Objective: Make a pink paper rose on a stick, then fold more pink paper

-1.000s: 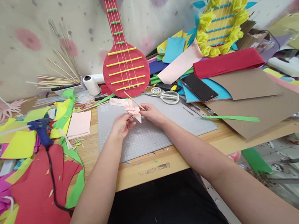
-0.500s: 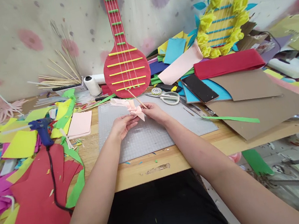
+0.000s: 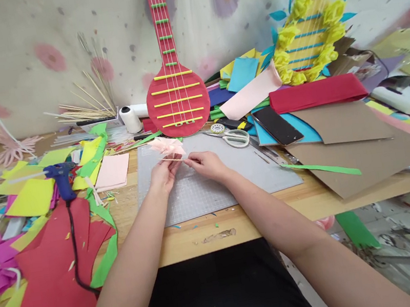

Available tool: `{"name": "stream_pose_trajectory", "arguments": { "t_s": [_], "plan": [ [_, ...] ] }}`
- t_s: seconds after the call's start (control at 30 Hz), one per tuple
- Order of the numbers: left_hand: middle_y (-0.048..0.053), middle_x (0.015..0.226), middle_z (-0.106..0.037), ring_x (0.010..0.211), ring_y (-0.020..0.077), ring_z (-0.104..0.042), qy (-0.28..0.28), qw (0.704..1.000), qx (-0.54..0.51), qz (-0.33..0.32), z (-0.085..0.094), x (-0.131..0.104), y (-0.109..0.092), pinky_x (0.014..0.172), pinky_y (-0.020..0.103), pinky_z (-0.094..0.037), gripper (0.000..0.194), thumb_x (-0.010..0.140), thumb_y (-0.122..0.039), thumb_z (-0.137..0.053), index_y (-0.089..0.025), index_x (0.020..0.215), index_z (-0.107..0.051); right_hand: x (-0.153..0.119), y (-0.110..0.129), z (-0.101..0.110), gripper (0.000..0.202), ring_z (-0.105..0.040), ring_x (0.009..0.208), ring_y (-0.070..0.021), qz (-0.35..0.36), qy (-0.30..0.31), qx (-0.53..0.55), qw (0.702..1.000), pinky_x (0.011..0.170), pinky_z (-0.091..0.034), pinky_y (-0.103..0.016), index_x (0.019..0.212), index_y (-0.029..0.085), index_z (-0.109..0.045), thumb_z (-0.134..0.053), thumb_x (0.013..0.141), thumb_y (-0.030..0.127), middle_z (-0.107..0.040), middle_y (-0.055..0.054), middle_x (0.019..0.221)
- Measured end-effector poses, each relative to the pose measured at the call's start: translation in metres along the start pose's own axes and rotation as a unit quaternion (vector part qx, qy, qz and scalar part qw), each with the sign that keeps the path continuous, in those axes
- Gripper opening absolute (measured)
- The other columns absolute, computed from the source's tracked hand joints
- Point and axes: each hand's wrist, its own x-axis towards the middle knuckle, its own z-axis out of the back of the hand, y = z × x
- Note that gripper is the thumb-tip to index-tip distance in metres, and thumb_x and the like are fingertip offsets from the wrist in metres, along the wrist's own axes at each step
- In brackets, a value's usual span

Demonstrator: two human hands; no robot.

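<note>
Pale pink crinkled paper (image 3: 167,146), shaped into petal-like folds, stands above the grey cutting mat (image 3: 211,194). My left hand (image 3: 163,174) pinches its lower side. A thin wooden stick (image 3: 170,159) lies across in front of the paper, and my right hand (image 3: 206,163) grips its right end between thumb and fingers. The two hands are close together over the mat's upper left part. Behind them the red paper instrument (image 3: 177,98) with yellow bars and white strings leans upright against the wall.
Scissors (image 3: 237,138), a black phone (image 3: 278,125) and brown card (image 3: 361,160) lie right. Left are a blue glue gun (image 3: 62,181), stacked pink paper (image 3: 113,171) and red paper (image 3: 51,266). White thread (image 3: 130,119) and a yellow flowered instrument (image 3: 303,39) stand behind.
The pink paper has shifted left and now faces upward. My right hand has moved left, and the stick has swung from a steep slant to nearly level.
</note>
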Motion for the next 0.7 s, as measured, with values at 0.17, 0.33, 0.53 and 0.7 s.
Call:
{"name": "stream_pose_trajectory", "arguments": {
  "t_s": [0.17, 0.33, 0.53, 0.7],
  "plan": [
    [0.003, 0.067, -0.067, 0.069, 0.0106, -0.066, 0.018, 1.000, 0.025, -0.005, -0.001, -0.002, 0.002, 0.075, 0.023, -0.053, 0.022, 0.075, 0.002, -0.048, -0.012, 0.086, -0.062, 0.004, -0.009, -0.002, 0.033, -0.042, 0.057, -0.0118, -0.051, -0.002, -0.033, 0.998, 0.055, -0.024, -0.025, 0.074, 0.021, -0.060, -0.042, 0.084, 0.047, -0.053, 0.000, 0.060],
    [0.005, 0.074, -0.069, 0.072, 0.0125, -0.066, 0.052, 0.998, 0.036, 0.000, 0.002, -0.002, 0.000, 0.078, 0.026, -0.053, 0.026, 0.073, 0.003, -0.046, -0.011, 0.087, -0.063, 0.005, -0.012, -0.002, 0.022, -0.042, 0.056, -0.0111, -0.069, -0.019, 0.010, 0.997, 0.055, -0.025, -0.024, 0.085, 0.022, -0.056, -0.047, 0.081, 0.041, -0.050, 0.003, 0.059],
    [0.008, 0.078, -0.070, 0.081, 0.0150, -0.066, 0.087, 0.995, 0.036, 0.012, 0.002, -0.009, -0.005, 0.084, 0.029, -0.051, 0.027, 0.071, 0.003, -0.046, -0.009, 0.088, -0.063, 0.008, -0.014, -0.005, 0.029, -0.044, 0.056, -0.0107, -0.100, -0.016, 0.063, 0.993, 0.055, -0.028, -0.024, 0.066, 0.019, -0.051, -0.047, 0.080, 0.044, -0.051, 0.002, 0.056],
    [0.007, 0.076, -0.069, 0.076, 0.0135, -0.066, 0.090, 0.994, 0.059, -0.007, 0.001, -0.011, -0.004, 0.085, 0.029, -0.050, 0.017, 0.074, 0.000, -0.049, -0.009, 0.078, -0.063, 0.007, -0.011, -0.003, 0.034, -0.047, 0.050, -0.0098, -0.115, 0.060, 0.128, 0.983, 0.056, -0.033, -0.023, 0.065, 0.018, -0.052, -0.041, 0.083, 0.045, -0.052, 0.002, 0.048]
  ]
}}
